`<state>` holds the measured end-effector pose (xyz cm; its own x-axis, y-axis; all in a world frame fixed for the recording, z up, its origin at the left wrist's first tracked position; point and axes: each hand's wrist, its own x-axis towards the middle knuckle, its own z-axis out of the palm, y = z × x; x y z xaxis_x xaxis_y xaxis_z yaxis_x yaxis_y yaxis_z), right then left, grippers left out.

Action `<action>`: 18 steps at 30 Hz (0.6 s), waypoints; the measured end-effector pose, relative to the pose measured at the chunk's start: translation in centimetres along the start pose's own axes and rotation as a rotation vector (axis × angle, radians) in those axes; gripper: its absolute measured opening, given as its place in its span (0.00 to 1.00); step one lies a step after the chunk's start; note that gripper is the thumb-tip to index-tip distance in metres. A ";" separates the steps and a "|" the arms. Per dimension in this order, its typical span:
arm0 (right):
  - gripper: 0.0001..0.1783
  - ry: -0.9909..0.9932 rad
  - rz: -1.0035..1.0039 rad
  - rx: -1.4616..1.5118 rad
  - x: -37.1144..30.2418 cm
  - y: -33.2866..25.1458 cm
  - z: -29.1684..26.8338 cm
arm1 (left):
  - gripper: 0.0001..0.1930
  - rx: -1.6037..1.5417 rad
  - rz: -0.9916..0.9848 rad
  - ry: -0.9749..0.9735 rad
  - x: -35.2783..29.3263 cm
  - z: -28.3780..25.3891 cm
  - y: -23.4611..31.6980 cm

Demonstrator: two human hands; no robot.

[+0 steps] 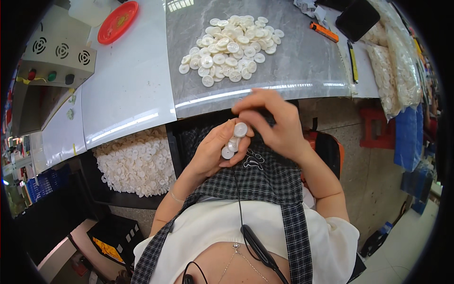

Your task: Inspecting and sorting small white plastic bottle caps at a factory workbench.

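My left hand (213, 147) is closed around several small white round plastic discs (240, 129), held in front of the apron just below the table edge. One disc sits up near the thumb and fingertips, and others lie lower against the fingers. My right hand (276, 124) hovers just above and to the right of them, its fingers bent toward the left hand. Motion smears its fingertips, so whether they pinch anything cannot be made out. Beyond both hands, a heap of similar white discs (235, 47) with raised rims and ribbed centres lies on the grey tabletop (302, 71).
At left, an open drawer or bin holds a mass of small white parts (137, 163). A red plate (118, 22) and a metal box with buttons (56, 59) stand at the far left. An orange marker (324, 31), a yellow cutter (353, 61) and bagged parts (385, 75) lie right.
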<state>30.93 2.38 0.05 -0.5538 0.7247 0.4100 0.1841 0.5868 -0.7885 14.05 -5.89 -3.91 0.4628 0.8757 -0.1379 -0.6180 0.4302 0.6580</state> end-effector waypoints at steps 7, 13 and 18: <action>0.15 0.165 -0.042 -0.426 3.3 3.6 0.3 | 0.26 -0.103 -0.031 0.082 0.1 0.2 0.2; 0.17 0.164 -0.060 -0.445 3.3 4.3 0.2 | 0.26 -0.162 -0.036 0.092 0.0 0.1 0.2; 0.15 0.300 -0.071 -0.337 3.2 3.9 0.2 | 0.27 -0.213 -0.047 0.073 0.1 0.0 0.2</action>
<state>29.74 6.90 -1.80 -0.3237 0.7222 0.6113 0.4357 0.6873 -0.5812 13.99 -5.75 -3.75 0.4513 0.8640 -0.2231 -0.7207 0.5004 0.4797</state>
